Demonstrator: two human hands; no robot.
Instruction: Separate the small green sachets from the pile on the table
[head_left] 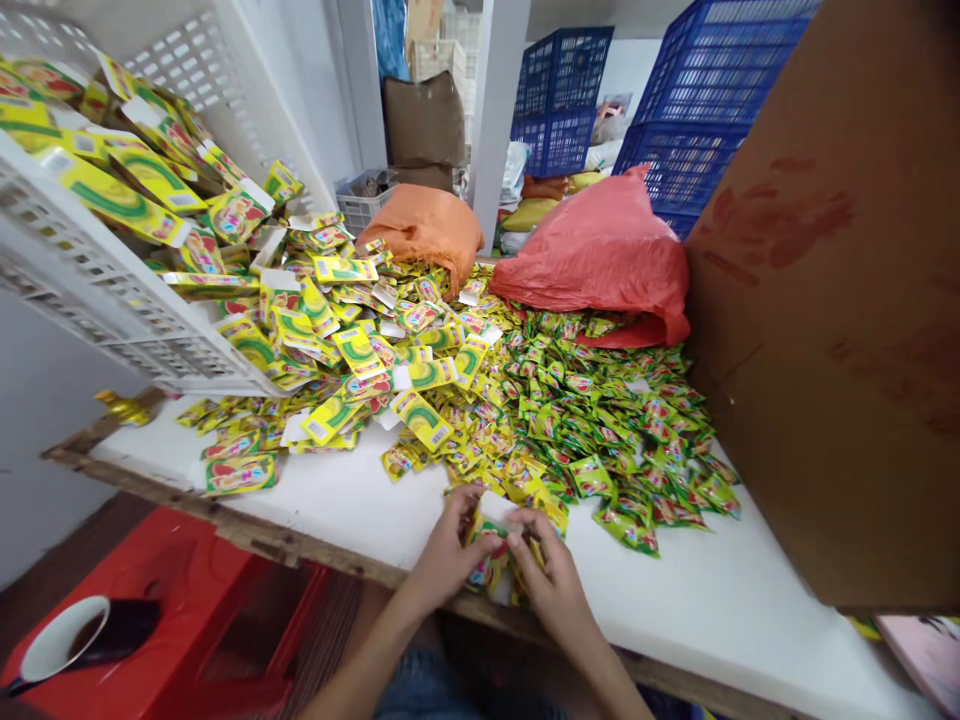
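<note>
A small stack of yellow-green foil sachets [491,560] sits at the near edge of the white tabletop [697,600], pinched between my left hand [446,555] and right hand [551,580], fingers closed narrowly around it. Just beyond spreads a loose heap of matching sachets [570,420], spilling from a tipped white plastic crate [97,290]. A brown cardboard box [832,300] stands at right.

- A heap of sachets [525,400] is spread on the table [750,600].
- A crate [97,270] is tipped left of the heap.
- A carton [832,320] is placed right of it.
- Two sacks [600,250] are set behind it.
</note>
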